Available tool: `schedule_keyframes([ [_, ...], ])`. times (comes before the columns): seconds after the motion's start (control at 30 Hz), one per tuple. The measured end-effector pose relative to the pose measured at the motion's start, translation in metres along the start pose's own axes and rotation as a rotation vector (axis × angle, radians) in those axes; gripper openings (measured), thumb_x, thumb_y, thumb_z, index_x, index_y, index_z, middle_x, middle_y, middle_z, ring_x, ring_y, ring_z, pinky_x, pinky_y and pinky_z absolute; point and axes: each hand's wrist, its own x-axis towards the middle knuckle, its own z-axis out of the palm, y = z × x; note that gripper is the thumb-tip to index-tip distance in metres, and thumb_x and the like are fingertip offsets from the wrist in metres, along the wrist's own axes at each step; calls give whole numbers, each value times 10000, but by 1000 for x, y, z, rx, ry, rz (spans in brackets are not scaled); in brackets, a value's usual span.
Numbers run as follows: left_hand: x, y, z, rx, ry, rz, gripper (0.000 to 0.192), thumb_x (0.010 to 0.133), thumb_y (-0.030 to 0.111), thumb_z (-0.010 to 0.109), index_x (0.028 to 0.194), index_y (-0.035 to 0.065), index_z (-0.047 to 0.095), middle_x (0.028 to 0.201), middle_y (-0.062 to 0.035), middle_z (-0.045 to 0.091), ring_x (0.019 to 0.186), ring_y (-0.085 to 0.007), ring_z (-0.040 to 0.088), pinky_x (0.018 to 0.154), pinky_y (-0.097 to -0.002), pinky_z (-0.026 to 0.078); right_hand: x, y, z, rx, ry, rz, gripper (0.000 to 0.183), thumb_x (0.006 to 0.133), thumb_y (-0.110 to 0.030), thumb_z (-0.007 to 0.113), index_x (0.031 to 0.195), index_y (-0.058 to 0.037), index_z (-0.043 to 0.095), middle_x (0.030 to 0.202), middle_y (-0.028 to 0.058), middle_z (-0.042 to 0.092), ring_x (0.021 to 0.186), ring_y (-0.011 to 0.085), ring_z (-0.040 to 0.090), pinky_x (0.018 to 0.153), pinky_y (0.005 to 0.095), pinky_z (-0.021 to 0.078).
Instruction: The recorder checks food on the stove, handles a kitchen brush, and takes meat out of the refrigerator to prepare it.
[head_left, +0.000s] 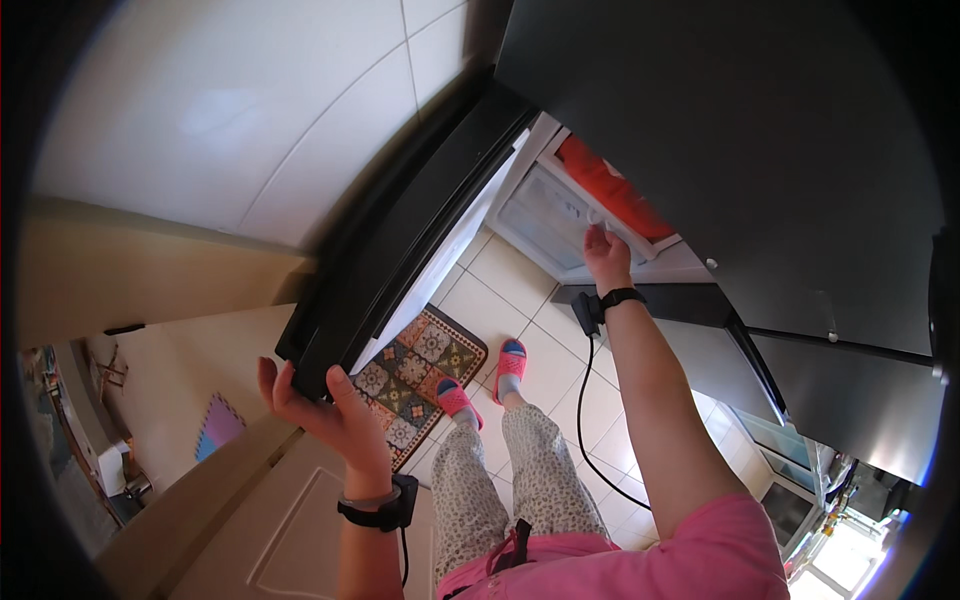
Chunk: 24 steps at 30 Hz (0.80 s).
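Note:
My left hand (330, 409) grips the edge of a dark refrigerator door (405, 225), which stands open, its white inner side facing right. My right hand (607, 255) reaches into the lower compartment, its fingers curled at the handle of a translucent white drawer (544, 214). Whether that drawer is pulled out at all, I cannot tell. Something red (611, 187) shows in the space beside the drawer, partly hidden by the dark panel above. Each wrist bears a black strap with a small cabled device.
Below the door lies a patterned floor mat (420, 375) on pale tiles, near my feet in pink slippers (512, 364). A dark upper panel (720, 150) fills the upper right. A tiled wall (247, 112) and a door frame (165, 277) stand at the left.

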Motion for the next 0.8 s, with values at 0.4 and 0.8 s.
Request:
schedule_keyframes([
  [0.4,4,-9,5,-31,3,134,358,989,249,563,1226,42,392,1455,-218,346,1326,-333,367,1115,-443,272,-37,35,-37,4,77,30,203,854,29,486,1041,32,566,1048,158,643,978,282,624,963,414,510],
  [0.8,4,-15,6,-6,15,190,343,986,230,566,1211,33,399,1421,-220,390,1290,-347,406,1104,-458,292,-121,73,-49,-10,160,144,198,912,-26,470,1079,41,553,1098,137,632,1066,257,594,1025,392,464],
])
